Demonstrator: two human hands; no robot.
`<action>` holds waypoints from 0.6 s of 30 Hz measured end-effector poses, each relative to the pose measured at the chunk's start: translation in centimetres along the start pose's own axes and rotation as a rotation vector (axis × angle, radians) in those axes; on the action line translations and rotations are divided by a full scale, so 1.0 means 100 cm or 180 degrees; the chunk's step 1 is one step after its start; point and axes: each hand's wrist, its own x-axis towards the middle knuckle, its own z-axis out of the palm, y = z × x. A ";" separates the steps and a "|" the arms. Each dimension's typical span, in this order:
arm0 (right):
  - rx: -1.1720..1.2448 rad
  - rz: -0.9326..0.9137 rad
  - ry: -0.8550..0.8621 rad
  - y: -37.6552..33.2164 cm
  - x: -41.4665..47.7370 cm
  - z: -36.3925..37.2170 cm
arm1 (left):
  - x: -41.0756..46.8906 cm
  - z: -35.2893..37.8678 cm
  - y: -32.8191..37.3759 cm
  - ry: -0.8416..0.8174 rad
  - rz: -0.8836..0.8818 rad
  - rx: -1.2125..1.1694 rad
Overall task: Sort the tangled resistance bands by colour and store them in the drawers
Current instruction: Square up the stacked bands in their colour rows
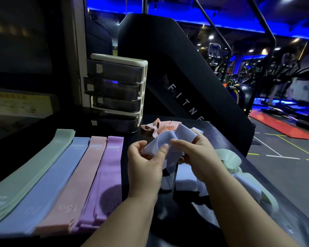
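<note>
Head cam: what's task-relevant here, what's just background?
Job: pale blue band held by left hand and right hand; sorted stacks; pink tangle; green tangle; drawer unit.
Background: black machine; yellow poster; gym equipment.

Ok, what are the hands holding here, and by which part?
A tangled pale blue band: the left hand pinches its lower left edge, the right hand grips its right side.

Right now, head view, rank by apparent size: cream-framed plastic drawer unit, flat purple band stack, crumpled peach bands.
1. cream-framed plastic drawer unit
2. flat purple band stack, helped by nearness
3. crumpled peach bands, partly hidden
</note>
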 end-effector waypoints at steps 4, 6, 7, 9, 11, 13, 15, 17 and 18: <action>0.0126 -0.0071 0.0093 -0.002 -0.001 -0.001 | 0.000 0.001 -0.002 0.0082 -0.0090 -0.0180; 0.0195 -0.0080 0.0168 -0.003 -0.002 -0.004 | 0.001 0.002 -0.002 0.0124 -0.0166 -0.0297; 0.0221 -0.0091 0.0168 -0.004 -0.002 -0.005 | 0.002 0.002 -0.002 0.0129 -0.0220 -0.0340; 0.0257 -0.0136 0.0111 -0.005 -0.003 -0.007 | 0.003 0.001 -0.004 0.0127 -0.0362 -0.0424; 0.0239 -0.0176 0.0075 -0.006 -0.003 -0.008 | 0.005 0.000 -0.006 0.0055 -0.0519 -0.0639; 0.0206 -0.0176 0.0128 -0.004 -0.002 -0.010 | 0.005 -0.001 -0.005 -0.0054 -0.0649 -0.0915; 0.0167 -0.0139 0.0186 -0.002 0.000 -0.011 | 0.004 0.000 -0.002 -0.0144 -0.0717 -0.1052; 0.0135 -0.0088 0.0208 0.001 0.001 -0.012 | 0.002 0.000 0.000 -0.0204 -0.0804 -0.1083; 0.0115 -0.0053 0.0234 0.002 0.002 -0.012 | 0.002 0.000 0.001 -0.0249 -0.0869 -0.1094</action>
